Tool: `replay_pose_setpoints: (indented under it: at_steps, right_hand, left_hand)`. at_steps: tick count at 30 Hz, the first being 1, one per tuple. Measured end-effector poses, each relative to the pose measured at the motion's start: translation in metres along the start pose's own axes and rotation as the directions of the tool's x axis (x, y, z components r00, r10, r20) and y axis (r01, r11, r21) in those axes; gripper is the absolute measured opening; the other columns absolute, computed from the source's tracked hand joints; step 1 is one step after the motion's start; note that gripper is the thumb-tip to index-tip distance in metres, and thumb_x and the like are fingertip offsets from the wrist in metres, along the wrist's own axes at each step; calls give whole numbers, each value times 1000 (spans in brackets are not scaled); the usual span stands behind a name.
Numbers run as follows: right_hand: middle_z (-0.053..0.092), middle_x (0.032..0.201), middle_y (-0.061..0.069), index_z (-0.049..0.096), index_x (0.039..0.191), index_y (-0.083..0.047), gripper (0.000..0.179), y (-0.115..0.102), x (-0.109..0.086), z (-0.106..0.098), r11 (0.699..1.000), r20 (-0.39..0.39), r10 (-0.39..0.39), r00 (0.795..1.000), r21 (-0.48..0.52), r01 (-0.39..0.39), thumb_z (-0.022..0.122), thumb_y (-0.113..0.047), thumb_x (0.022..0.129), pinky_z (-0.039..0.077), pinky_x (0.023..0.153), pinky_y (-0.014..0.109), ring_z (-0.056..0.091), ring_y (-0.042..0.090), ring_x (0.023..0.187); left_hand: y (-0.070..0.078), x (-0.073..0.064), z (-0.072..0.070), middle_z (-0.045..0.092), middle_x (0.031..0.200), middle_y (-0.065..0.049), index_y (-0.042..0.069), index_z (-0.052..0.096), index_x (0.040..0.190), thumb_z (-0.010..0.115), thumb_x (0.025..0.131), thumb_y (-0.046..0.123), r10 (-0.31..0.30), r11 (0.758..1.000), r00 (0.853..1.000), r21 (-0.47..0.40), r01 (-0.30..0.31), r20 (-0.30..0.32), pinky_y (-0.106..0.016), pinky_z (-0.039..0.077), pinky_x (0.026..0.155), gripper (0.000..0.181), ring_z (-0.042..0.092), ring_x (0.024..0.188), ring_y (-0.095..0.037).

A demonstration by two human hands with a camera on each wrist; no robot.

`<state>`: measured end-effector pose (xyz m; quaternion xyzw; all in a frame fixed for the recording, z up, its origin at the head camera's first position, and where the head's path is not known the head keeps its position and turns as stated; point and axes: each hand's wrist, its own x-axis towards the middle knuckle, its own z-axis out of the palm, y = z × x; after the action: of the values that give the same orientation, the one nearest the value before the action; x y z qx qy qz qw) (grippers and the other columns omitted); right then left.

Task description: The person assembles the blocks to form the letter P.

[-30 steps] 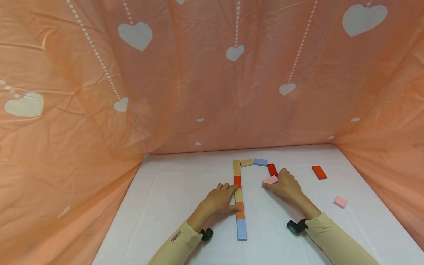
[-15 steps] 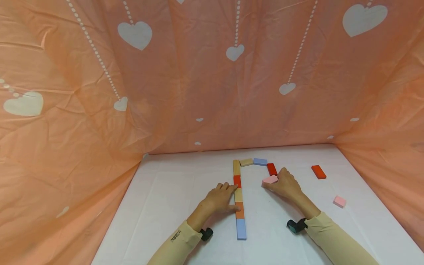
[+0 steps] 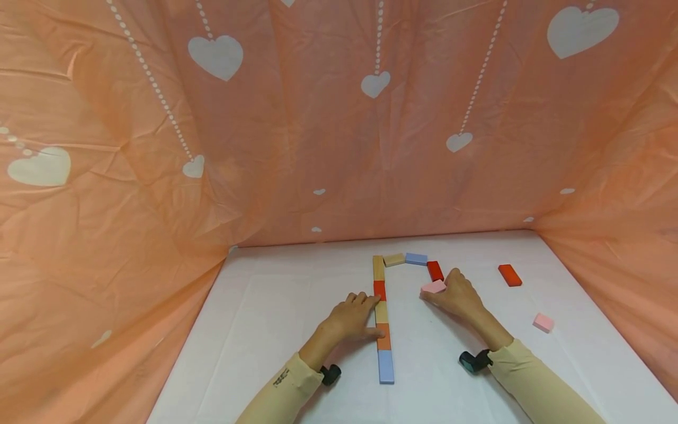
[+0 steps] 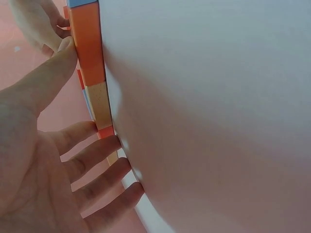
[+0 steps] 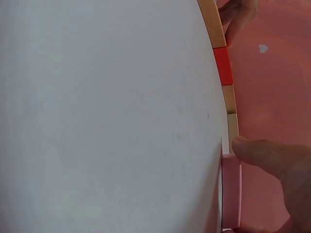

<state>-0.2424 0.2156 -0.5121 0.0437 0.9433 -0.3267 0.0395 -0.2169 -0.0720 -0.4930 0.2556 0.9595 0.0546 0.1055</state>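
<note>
My left hand (image 3: 349,318) lies along a straight row of flat blocks. Its thumb touches the orange block (image 3: 384,341) and its index finger reaches the red block (image 3: 379,288); in the left wrist view the other fingers are extended onto the table. Thumb and fingers of my right hand (image 3: 458,297) pinch a pink block (image 3: 432,287), low at the table, close to the near end of a dark red block (image 3: 435,271). In the right wrist view the thumb sits at one end of this pink block (image 5: 232,191); its far end is partly cut off.
A pale blue block (image 3: 386,368) ends the row nearest me. At the far end, a tan block (image 3: 394,260) and a blue block (image 3: 416,259) curve right. An orange-red block (image 3: 510,275) and another pink block (image 3: 543,323) lie apart at right. An orange curtain (image 3: 339,147) hangs behind.
The right hand and its pink block have shifted very slightly to the right. The left hand and the other blocks stay in place.
</note>
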Motion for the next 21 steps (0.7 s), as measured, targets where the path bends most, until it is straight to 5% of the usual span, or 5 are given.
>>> replay_pose_setpoints:
  at_steps: [21]
  right_hand:
    - [56,102,23,44,121,7,77,5,1,-3,999,9,-5,1000,53,5,85,-49,89,51,77,41,56,35,94]
  left_hand:
    - [-2,3,2,57,149,-10,18,48,162,78,92,61,4,1000,1000,1,-4,4,-45,53,108,88,55,133,-30]
